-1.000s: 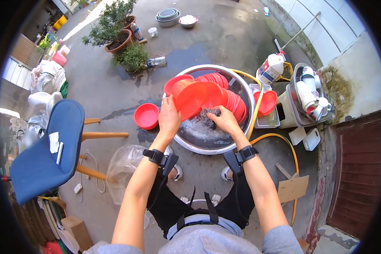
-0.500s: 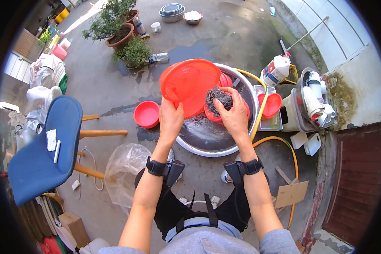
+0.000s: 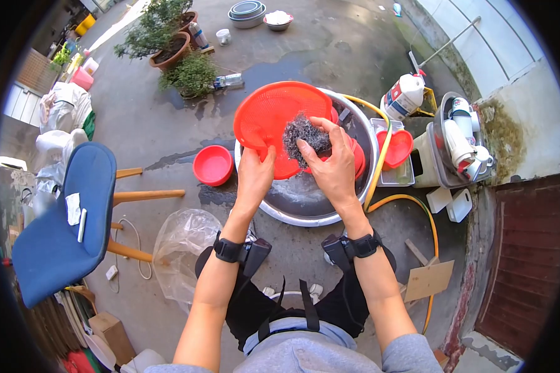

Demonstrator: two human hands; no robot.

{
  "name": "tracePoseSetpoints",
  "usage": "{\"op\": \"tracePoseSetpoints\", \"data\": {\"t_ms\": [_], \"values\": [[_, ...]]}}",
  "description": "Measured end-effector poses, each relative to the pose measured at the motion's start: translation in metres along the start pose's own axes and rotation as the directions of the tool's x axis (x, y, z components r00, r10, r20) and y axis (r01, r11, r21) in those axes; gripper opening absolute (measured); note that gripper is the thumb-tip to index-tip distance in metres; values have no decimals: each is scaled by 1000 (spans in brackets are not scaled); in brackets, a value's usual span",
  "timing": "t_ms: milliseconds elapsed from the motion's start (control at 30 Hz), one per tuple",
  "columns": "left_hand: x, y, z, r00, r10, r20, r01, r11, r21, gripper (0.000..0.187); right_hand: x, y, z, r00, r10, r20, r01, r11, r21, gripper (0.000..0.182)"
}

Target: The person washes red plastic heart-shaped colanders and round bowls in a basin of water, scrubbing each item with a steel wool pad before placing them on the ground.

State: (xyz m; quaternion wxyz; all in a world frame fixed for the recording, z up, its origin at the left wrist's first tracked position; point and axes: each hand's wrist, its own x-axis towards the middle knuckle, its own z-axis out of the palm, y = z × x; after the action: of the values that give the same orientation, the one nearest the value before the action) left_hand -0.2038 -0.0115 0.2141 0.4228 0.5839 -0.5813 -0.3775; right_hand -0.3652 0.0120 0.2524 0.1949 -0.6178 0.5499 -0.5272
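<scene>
My left hand point(image 3: 253, 177) grips the lower rim of a round red mesh strainer point(image 3: 269, 118), tilted up above a large steel basin point(image 3: 305, 214). My right hand point(image 3: 333, 165) presses a grey steel-wool scrubber point(image 3: 305, 133) against the strainer's inner face. More red bowls point(image 3: 356, 155) are stacked in the basin behind the strainer, mostly hidden by it. Soapy water lies in the basin's bottom.
A red bowl point(image 3: 213, 165) sits on the wet concrete left of the basin. A yellow hose point(image 3: 410, 202) curls at the right by a tray holding a red bowl point(image 3: 397, 149), a white jug point(image 3: 402, 96) and a bin of white containers point(image 3: 463, 140). A blue chair point(image 3: 59, 221), plastic bag point(image 3: 183, 242) and potted plants point(image 3: 171, 50) are at left.
The red strainer was lifted out of the basin and turned to face me. My right hand rose from the water with the scrubber and now rubs the strainer's inside.
</scene>
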Motion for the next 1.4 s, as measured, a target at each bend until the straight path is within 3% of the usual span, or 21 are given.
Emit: {"op": "tracePoseSetpoints", "data": {"t_ms": [67, 133, 167, 233, 367, 467, 533, 700, 767, 867, 933, 1033, 1067, 1133, 1200, 1233, 1300, 1333, 1400], "values": [[-3, 1, 5, 996, -65, 54, 67, 997, -25, 29, 2, 0, 2, 994, -16, -105, 12, 999, -38, 40], [-7, 4, 11, 994, 16, 111, 3, 987, -162, 52, 3, -1, 0, 992, 21, -123, -34, 994, -103, 41], [-11, 7, 13, 992, 31, 120, -11, 986, -166, 61, 3, 2, 0, 992, 77, -103, -97, 973, -211, 42], [-17, 8, 22, 987, 50, 150, -22, 983, -182, 63, 4, 11, 0, 982, 179, -66, -190, 908, -374, 44], [-21, 1, 29, 978, 56, 199, -16, 981, -195, 66, 0, 20, 6, 991, 134, -13, -129, 914, -384, 45], [-19, 0, 28, 977, 52, 205, -20, 987, -158, 66, -2, 18, 9, 997, 68, 41, -53, 957, -286, 46], [-20, -1, 27, 977, 50, 205, -23, 991, -131, 65, -3, 13, 11, 981, -70, 183, 107, 974, -200, 46], [-23, 4, 23, 975, 43, 216, -27, 997, -78, 64, 0, 17, 9, 979, -49, 197, 80, 985, -154, 44], [-22, -3, 27, 974, 78, 212, -59, 994, -91, 62, -2, 21, 8, 999, 9, 44, 10, 915, -402, 45], [-23, 1, 28, 973, 98, 209, -62, 984, -169, 58, 3, 30, 0, 999, -11, -43, -15, 831, -557, 46], [-22, 3, 28, 973, 86, 213, -34, 971, -235, 55, 4, 28, -1, 999, -31, -38, 4, 828, -561, 44], [-16, 1, 29, 983, 87, 163, -39, 960, -277, 53, 1, 25, 6, 982, -153, 112, 189, 843, -504, 38], [-12, 0, 28, 988, 88, 125, -54, 966, -252, 56, -1, 27, 10, 982, -151, 113, 188, 844, -502, 38], [-10, 5, 24, 992, 91, 89, -69, 971, -227, 61, -6, 28, 15, 941, -199, 273, 288, 896, -338, 39], [-11, 10, 21, 999, 22, -35, -25, 998, -66, 67, -7, 24, 15, 947, -157, 279, 249, 909, -335, 40], [-9, 3, 21, 994, 36, -108, -30, 998, 57, 72, -4, 21, 12, 970, -142, 197, 199, 930, -308, 41], [-2, -1, 16, 989, 14, -145, -9, 999, 39, 73, 3, 15, 4, 992, -116, 53, 127, 946, -298, 44], [2, -1, 13, 983, -6, -185, 10, 1000, 22, 74, 6, 16, -1, 991, -118, 58, 130, 946, -298, 44], [8, -1, 5, 980, -16, -197, 14, 1000, -13, 71, 11, 21, -12, 990, -55, -133, 22, 970, -240, 45]]}}
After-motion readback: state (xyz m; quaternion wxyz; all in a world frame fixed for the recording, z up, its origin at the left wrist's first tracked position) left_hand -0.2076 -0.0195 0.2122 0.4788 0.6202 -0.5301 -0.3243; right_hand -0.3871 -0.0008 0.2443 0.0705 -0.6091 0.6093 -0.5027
